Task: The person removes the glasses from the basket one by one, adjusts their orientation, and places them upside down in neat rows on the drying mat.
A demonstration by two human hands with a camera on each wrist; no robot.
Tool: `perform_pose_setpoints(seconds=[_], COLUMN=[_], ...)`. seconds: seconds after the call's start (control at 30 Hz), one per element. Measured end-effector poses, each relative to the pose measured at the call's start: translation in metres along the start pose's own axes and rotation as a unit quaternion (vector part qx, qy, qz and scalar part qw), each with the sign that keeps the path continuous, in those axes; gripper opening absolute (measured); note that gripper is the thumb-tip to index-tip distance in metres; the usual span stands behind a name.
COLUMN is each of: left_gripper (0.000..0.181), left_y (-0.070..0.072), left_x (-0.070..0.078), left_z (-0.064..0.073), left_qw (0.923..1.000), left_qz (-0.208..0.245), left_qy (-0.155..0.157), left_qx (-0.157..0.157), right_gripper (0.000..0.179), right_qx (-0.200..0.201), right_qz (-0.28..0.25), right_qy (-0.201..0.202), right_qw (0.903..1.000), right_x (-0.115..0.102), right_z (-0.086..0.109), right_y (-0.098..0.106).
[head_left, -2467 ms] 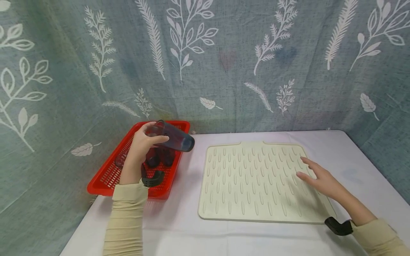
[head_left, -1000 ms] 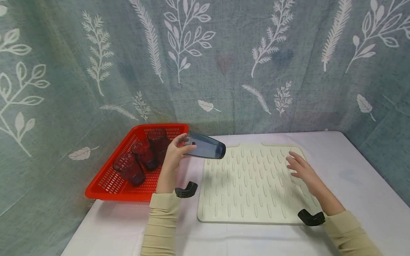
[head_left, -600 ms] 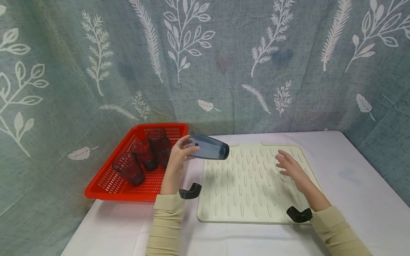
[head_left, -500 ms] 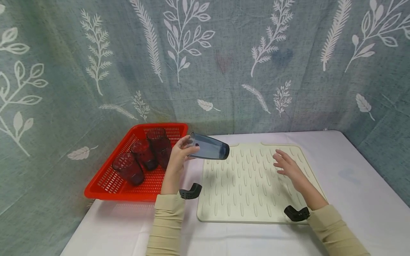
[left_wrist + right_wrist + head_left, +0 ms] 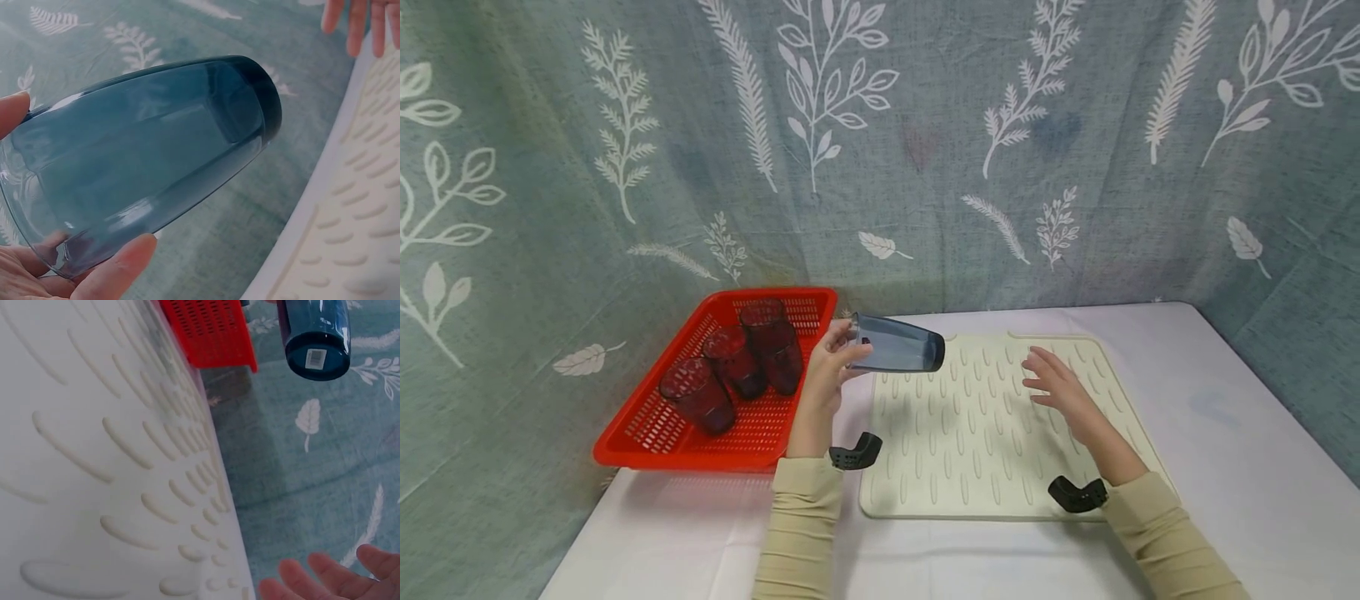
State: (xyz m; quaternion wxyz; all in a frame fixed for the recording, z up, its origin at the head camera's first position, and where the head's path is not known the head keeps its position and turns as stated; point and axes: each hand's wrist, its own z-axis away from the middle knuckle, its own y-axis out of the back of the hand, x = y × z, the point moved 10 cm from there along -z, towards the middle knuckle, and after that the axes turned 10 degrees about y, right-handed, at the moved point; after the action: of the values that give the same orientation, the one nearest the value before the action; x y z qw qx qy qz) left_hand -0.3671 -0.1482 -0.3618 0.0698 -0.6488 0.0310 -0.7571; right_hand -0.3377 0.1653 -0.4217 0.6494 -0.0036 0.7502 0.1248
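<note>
"Three glass tumblers (image 5: 741, 367) lean in the red plastic basket (image 5: 692, 461), left of the cream ridged mat (image 5: 985, 450). Where is the blue tumbler (image 5: 898, 344)?"

"Tilted almost level above the mat's far left corner, stickered base pointing across the mat, rim end clamped between fingers and thumb of the left hand (image 5: 830, 364)."

"And the right hand (image 5: 1063, 392)?"

"Above the mat's right half, fingers loosely apart."

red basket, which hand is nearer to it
Left: the left hand is just beside the red basket; the right hand is farther off, above the cream mat.
</note>
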Motion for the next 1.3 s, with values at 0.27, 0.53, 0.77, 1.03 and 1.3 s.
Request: perform_pose_setpoints(seconds=[0.27,0.53,0.77,1.03,1.3], left_gripper=[0.064,0.063,0.063,0.067,0.064], left_y=[-0.01,-0.022,-0.034,-0.046,-0.062], left_x=[-0.008,-0.017,-0.026,-0.036,-0.046], left_z=[-0.001,-0.004,-0.006,-0.004,-0.003], left_qw=[0.9997,0.9989,0.9979,0.9972,0.9957], left_qz=[0.016,0.028,0.039,0.039,0.034], left_qy=[-0.003,0.009,0.015,0.028,0.034], left_qx=[-0.019,-0.037,-0.05,-0.058,-0.08], right_gripper=[0.075,0.081,0.082,0.073,0.08], right_qx=[0.001,0.013,0.025,0.019,0.018], right_qz=[-0.016,-0.019,-0.01,-0.053,-0.059], right_qy=[0.005,0.011,0.001,-0.032,-0.034], right_qw=[0.9999,0.9997,0.9996,0.9979,0.9975], right_x=[-0.006,0.002,0.018,0.001,0.011], right_z=[-0.004,-0.013,-0.023,-0.013,-0.015], right_y=[-0.008,-0.013,-0.017,-0.027,-0.032])
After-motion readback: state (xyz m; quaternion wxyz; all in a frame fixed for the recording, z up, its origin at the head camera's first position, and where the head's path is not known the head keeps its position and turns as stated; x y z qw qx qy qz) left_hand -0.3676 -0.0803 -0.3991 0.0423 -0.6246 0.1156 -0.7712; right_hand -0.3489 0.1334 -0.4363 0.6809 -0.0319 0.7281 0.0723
